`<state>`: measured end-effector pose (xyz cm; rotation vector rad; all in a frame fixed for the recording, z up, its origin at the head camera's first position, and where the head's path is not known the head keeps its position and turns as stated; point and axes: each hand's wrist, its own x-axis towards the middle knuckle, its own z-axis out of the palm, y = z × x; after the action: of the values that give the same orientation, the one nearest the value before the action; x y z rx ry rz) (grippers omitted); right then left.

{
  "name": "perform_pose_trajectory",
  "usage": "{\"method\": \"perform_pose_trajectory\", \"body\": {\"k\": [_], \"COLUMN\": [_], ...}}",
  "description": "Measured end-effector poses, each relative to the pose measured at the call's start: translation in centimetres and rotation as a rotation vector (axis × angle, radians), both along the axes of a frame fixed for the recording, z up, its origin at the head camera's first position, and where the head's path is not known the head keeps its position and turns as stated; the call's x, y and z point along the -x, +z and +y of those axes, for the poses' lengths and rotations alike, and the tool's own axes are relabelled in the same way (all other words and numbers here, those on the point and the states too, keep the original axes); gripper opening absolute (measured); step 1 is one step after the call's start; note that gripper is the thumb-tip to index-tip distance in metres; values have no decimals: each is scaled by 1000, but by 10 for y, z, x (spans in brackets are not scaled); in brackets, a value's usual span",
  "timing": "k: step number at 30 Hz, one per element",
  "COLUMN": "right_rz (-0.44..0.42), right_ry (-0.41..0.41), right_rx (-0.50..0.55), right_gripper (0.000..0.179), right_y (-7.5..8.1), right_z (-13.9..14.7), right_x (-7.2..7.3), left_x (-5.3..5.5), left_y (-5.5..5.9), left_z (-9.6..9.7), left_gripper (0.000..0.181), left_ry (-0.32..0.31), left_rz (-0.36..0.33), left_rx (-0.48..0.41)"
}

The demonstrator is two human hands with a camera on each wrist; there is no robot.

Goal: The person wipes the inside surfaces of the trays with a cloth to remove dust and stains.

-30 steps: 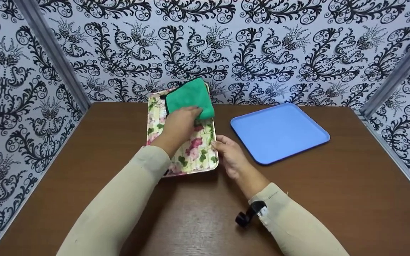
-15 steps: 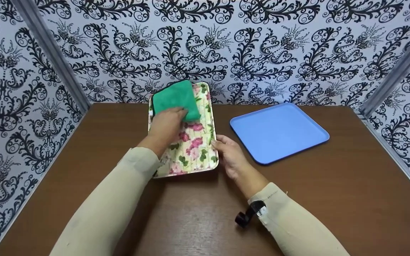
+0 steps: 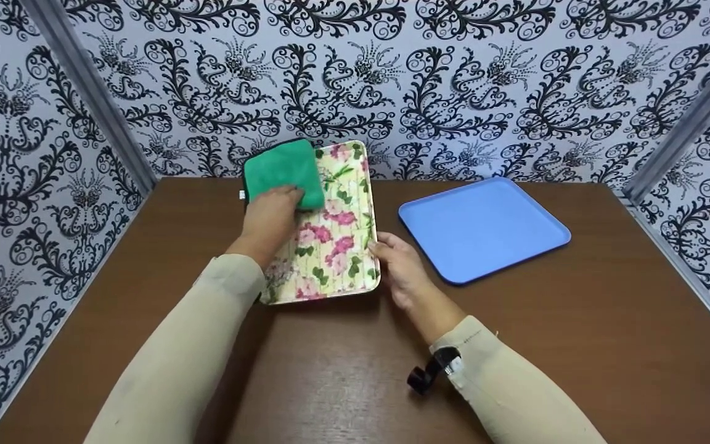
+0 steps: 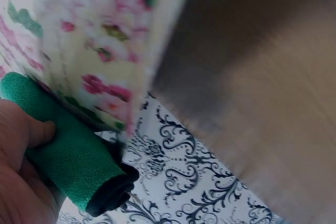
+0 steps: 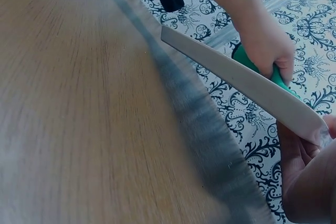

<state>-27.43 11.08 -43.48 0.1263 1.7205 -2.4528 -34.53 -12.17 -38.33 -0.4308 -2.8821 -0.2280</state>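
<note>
On the tabletop (image 3: pixel 330 370), a blue tray (image 3: pixel 484 228) lies just right of your right hand (image 3: pixel 401 268), patterned wall (image 3: pixel 484 92) beyond. Your left arm reaches forward, the left hand (image 3: pixel 272 213) gripping a green cloth (image 3: pixel 284 163), and your right hand pinches the floral tray (image 3: pixel 355 185) by its right edge! The cloth juts ahead of your left hand, over the tray's far left corner; the tray spans between your hands.
</note>
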Motion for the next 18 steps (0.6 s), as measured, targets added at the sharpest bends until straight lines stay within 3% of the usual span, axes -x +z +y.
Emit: {"method": "perform_pose_trajectory", "body": {"k": [7, 18], "right_rz": [15, 10], "right_ry": [-4, -2], "right_rx": [-1, -2], "right_gripper": [22, 16], "right_y": [-1, 0], "right_z": [1, 1], "right_x": [0, 1], "left_x": [5, -1], "left_y": [-7, -8], "left_z": [-11, 4], "left_gripper": [56, 54], "left_ry": [91, 157], "left_rz": [-99, -108], "left_rx": [-60, -303]}}
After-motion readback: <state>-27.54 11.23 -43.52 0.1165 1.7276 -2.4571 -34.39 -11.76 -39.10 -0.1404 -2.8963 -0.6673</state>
